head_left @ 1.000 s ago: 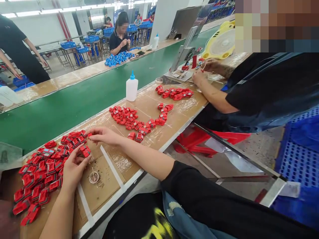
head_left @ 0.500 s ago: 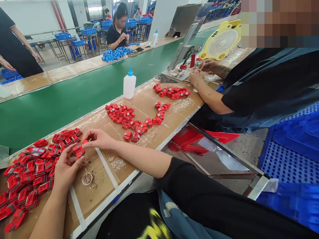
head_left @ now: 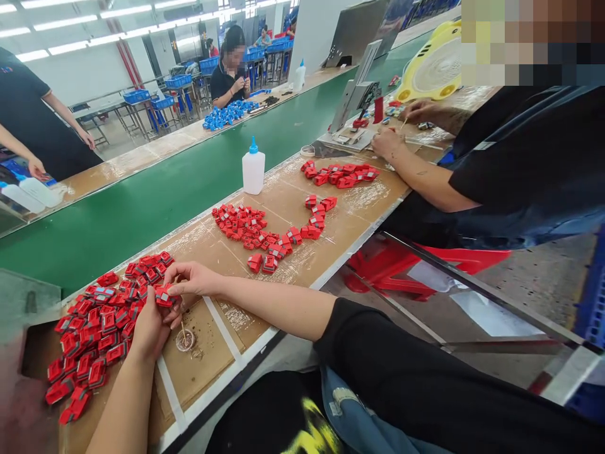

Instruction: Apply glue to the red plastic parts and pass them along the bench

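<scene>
Grip is clenched in both hands on one small red plastic part (head_left: 164, 296), held above the worktop (head_left: 347, 205) near its front edge: the left hand (head_left: 149, 331) supports it from below, the right hand (head_left: 193, 280) pinches from above. Touching the left hand lies a heap of red parts (head_left: 97, 328); a small clear dish (head_left: 185, 340) sits just beside on a cardboard sheet (head_left: 210, 359).

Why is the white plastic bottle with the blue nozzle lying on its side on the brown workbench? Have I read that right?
No: the white plastic bottle with the blue nozzle stands upright, not on its side, on the brown workbench, as the head view shows.
</scene>
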`<action>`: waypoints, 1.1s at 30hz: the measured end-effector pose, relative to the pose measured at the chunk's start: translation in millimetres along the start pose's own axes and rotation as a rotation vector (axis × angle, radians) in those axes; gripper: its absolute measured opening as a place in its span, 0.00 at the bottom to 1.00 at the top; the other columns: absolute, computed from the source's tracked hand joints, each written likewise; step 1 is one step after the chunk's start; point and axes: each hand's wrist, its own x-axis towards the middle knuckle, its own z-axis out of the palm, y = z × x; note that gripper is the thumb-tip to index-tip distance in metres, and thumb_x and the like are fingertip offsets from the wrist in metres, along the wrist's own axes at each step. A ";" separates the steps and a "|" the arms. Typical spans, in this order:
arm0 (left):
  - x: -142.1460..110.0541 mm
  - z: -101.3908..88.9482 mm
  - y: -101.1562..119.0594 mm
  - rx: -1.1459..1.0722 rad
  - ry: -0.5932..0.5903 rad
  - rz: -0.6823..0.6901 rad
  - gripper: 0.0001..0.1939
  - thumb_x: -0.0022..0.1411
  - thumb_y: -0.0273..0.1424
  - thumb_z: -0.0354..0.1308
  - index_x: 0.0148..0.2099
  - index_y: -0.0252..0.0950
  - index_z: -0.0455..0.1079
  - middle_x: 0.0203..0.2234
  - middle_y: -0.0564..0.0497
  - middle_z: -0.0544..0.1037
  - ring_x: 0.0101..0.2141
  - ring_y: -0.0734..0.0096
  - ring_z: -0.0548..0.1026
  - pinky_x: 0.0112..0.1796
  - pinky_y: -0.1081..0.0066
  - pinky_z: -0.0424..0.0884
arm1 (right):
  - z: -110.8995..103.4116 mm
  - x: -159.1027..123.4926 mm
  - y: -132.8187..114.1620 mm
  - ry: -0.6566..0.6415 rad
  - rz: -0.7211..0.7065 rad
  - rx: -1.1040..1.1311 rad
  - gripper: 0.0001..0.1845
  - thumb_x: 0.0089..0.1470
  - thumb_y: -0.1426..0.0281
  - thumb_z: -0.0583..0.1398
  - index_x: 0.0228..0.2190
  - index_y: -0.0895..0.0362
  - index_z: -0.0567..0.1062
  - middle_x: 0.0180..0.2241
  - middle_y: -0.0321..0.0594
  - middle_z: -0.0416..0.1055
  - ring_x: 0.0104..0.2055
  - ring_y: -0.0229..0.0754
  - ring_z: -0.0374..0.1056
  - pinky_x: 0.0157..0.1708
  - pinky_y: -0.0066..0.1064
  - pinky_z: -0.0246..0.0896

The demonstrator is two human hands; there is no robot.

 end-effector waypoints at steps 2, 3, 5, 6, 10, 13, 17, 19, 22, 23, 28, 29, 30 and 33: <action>2.8 -0.1 -3.1 0.056 0.049 -0.004 0.29 0.66 0.61 0.49 0.34 0.38 0.65 0.19 0.57 0.66 0.15 0.81 0.51 0.16 0.77 0.54 | 0.0 -1.4 1.6 -0.030 -0.025 -0.101 0.24 0.46 0.55 0.73 0.37 0.59 0.77 0.33 0.34 0.72 0.36 0.35 0.66 0.40 0.28 0.63; 3.7 -0.2 -5.1 0.090 0.077 0.001 0.30 0.66 0.61 0.47 0.34 0.38 0.65 0.19 0.56 0.67 0.14 0.82 0.51 0.16 0.76 0.54 | 0.2 -2.1 2.1 -0.031 -0.048 -0.146 0.23 0.47 0.56 0.73 0.37 0.59 0.77 0.33 0.34 0.71 0.36 0.35 0.66 0.41 0.28 0.62; 4.5 0.2 -9.4 0.160 0.134 0.038 0.33 0.66 0.63 0.43 0.35 0.38 0.66 0.21 0.54 0.70 0.14 0.80 0.54 0.17 0.74 0.58 | 1.2 -3.1 3.1 -0.017 -0.087 -0.201 0.21 0.49 0.56 0.72 0.36 0.58 0.77 0.31 0.32 0.70 0.35 0.35 0.65 0.40 0.29 0.61; 4.2 0.8 -11.3 0.187 0.154 0.068 0.34 0.66 0.64 0.41 0.36 0.38 0.67 0.22 0.53 0.72 0.14 0.79 0.56 0.17 0.73 0.61 | 2.0 -3.4 3.7 -0.008 -0.098 -0.216 0.20 0.51 0.56 0.71 0.36 0.58 0.76 0.29 0.31 0.69 0.34 0.35 0.65 0.40 0.29 0.61; 1.3 3.7 -14.5 0.263 0.120 0.141 0.34 0.65 0.64 0.43 0.39 0.37 0.68 0.25 0.51 0.74 0.17 0.77 0.61 0.19 0.71 0.63 | 1.6 -3.3 5.6 0.009 -0.223 -0.389 0.17 0.54 0.57 0.70 0.35 0.57 0.77 0.30 0.33 0.70 0.35 0.38 0.66 0.42 0.32 0.62; -1.0 0.7 -11.2 0.289 0.055 0.131 0.28 0.66 0.59 0.52 0.39 0.37 0.68 0.25 0.52 0.73 0.18 0.76 0.62 0.21 0.71 0.64 | -4.6 -5.5 0.9 0.020 -0.388 -0.645 0.13 0.56 0.59 0.69 0.34 0.56 0.81 0.36 0.40 0.72 0.42 0.42 0.67 0.50 0.37 0.62; -6.2 -10.3 -2.4 0.361 0.021 0.191 0.23 0.63 0.52 0.62 0.42 0.35 0.71 0.31 0.49 0.78 0.26 0.68 0.75 0.30 0.68 0.74 | -11.5 -16.1 -14.5 -0.114 -0.432 -0.792 0.14 0.61 0.59 0.65 0.45 0.51 0.82 0.48 0.46 0.72 0.54 0.46 0.66 0.62 0.44 0.57; -9.8 -14.1 0.6 0.476 0.035 0.281 0.22 0.60 0.48 0.66 0.47 0.35 0.74 0.39 0.45 0.81 0.37 0.61 0.80 0.40 0.64 0.76 | -10.1 -21.4 -20.1 -0.215 -0.414 -0.685 0.24 0.62 0.57 0.64 0.57 0.49 0.76 0.59 0.48 0.67 0.64 0.48 0.61 0.67 0.47 0.52; -14.4 -14.5 -0.8 0.711 0.108 0.408 0.20 0.59 0.45 0.67 0.45 0.35 0.75 0.38 0.45 0.82 0.40 0.60 0.79 0.44 0.65 0.74 | -2.2 -23.7 -21.3 -0.326 -0.330 -0.464 0.41 0.61 0.52 0.63 0.69 0.51 0.59 0.69 0.51 0.56 0.71 0.50 0.53 0.69 0.45 0.49; -15.4 -13.6 -2.7 0.775 0.148 0.426 0.19 0.59 0.45 0.66 0.43 0.34 0.75 0.35 0.47 0.81 0.36 0.62 0.78 0.41 0.66 0.74 | 0.8 -23.0 -20.3 -0.360 -0.296 -0.430 0.42 0.62 0.52 0.62 0.70 0.53 0.57 0.69 0.51 0.56 0.71 0.50 0.53 0.70 0.44 0.49; -16.1 -11.5 -9.1 0.839 0.275 0.464 0.18 0.59 0.46 0.64 0.38 0.34 0.73 0.25 0.53 0.77 0.26 0.70 0.72 0.30 0.71 0.69 | 7.4 -16.9 -13.9 -0.414 -0.245 -0.455 0.37 0.64 0.53 0.59 0.66 0.59 0.62 0.65 0.53 0.63 0.69 0.49 0.58 0.70 0.39 0.48; -16.2 -13.0 -8.5 0.853 0.277 0.480 0.18 0.58 0.45 0.64 0.37 0.34 0.72 0.25 0.53 0.77 0.25 0.70 0.72 0.29 0.71 0.69 | 7.6 -15.9 -13.4 -0.411 -0.247 -0.471 0.36 0.64 0.53 0.60 0.66 0.60 0.63 0.65 0.53 0.63 0.68 0.48 0.58 0.70 0.38 0.48; -16.5 -15.2 -7.2 0.878 0.282 0.499 0.18 0.57 0.45 0.65 0.36 0.35 0.72 0.24 0.54 0.76 0.24 0.70 0.71 0.28 0.71 0.68 | 8.0 -14.9 -13.5 -0.413 -0.253 -0.488 0.36 0.64 0.54 0.61 0.65 0.60 0.63 0.64 0.53 0.63 0.68 0.47 0.58 0.69 0.37 0.49; -19.9 -23.9 -2.4 1.007 0.317 0.546 0.18 0.53 0.46 0.67 0.30 0.37 0.70 0.18 0.56 0.72 0.20 0.70 0.68 0.23 0.71 0.64 | 10.3 -12.5 -18.9 -0.455 -0.302 -0.540 0.34 0.64 0.59 0.62 0.64 0.64 0.62 0.63 0.55 0.63 0.68 0.44 0.59 0.69 0.32 0.49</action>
